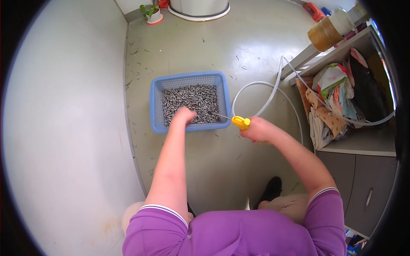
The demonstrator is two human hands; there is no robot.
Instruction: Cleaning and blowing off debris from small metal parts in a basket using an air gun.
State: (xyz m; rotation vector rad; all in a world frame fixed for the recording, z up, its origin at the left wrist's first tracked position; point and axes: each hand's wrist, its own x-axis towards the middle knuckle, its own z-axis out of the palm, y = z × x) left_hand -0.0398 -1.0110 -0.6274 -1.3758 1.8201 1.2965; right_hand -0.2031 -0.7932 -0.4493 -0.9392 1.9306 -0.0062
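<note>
Right hand (258, 129) grips yellow trigger tool (241, 123), nozzle (223, 116) over right rim of blue basket (155, 106) on floor (222, 170); left hand (185, 116) at small metal pieces (196, 94) inside, grasp can't tell. Best keep nozzle angled off left hand. Clear hose (256, 82) loops right, may snag.

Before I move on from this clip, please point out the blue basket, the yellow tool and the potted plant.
Blue basket (192, 75): head view, on its far rim.
Yellow tool (240, 122): head view, on its yellow body.
Potted plant (153, 17): head view, on its white pot.
</note>
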